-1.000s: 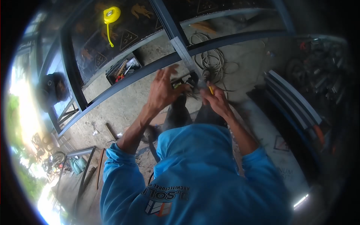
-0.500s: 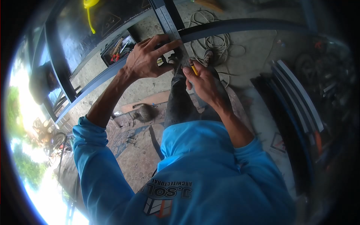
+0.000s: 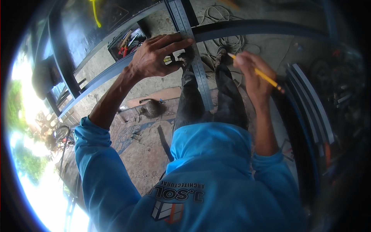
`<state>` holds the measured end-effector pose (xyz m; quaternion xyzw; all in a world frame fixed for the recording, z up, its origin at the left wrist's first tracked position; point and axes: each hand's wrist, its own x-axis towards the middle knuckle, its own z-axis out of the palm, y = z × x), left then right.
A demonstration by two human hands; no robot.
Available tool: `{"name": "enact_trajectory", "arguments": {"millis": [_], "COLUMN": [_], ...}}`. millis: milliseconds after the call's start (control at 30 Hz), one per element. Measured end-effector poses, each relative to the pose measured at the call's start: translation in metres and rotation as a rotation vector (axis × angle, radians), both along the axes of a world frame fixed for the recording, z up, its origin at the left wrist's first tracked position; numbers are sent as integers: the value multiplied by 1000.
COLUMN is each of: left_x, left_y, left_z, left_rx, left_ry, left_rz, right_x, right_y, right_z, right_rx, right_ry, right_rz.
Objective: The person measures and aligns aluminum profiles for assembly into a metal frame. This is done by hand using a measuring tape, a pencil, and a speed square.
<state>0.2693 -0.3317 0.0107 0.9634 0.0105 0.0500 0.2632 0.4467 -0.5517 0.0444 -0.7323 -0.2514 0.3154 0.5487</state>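
With right fingers [image 3: 245,61], gripping yellow pencil [image 3: 267,79], clear of ruler. With left fingers [image 3: 176,46], holding steel ruler [image 3: 199,75] across dark frame bar [image 3: 251,28], right near toolbox [image 3: 124,48] lol.

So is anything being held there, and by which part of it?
A pencil, in the right hand, fingers toward its sharpened end. The left hand touches a metal ruler; any grip there can't be told.

Open gap between ruler [image 3: 200,73] and right hand [image 3: 253,71], above trouser legs [image 3: 191,102]. Left hand [image 3: 158,56] blocks the ruler's left side; frame bar [image 3: 247,29] cuts across beyond, and pencil [image 3: 266,78] juts out both sides of the right hand.
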Motion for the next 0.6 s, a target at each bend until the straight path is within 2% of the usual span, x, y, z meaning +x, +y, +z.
{"name": "enact_trajectory", "arguments": {"millis": [33,133,333,600], "left_x": [0,0,-1,2], "left_y": [0,0,0,1], "left_z": [0,1,1,0], "left_rx": [1,-27,-95,-112], "left_ry": [1,34,22,-6], "left_rz": [2,16,40,17], "right_x": [0,-14,-42,-46], "right_y": [8,26,47,53], "right_z": [-5,-20,-44,-43], "right_rx": [97,188,298,288], "right_ry": [-198,-335,-504,-350], "right_rz": [39,127,84,34]}}
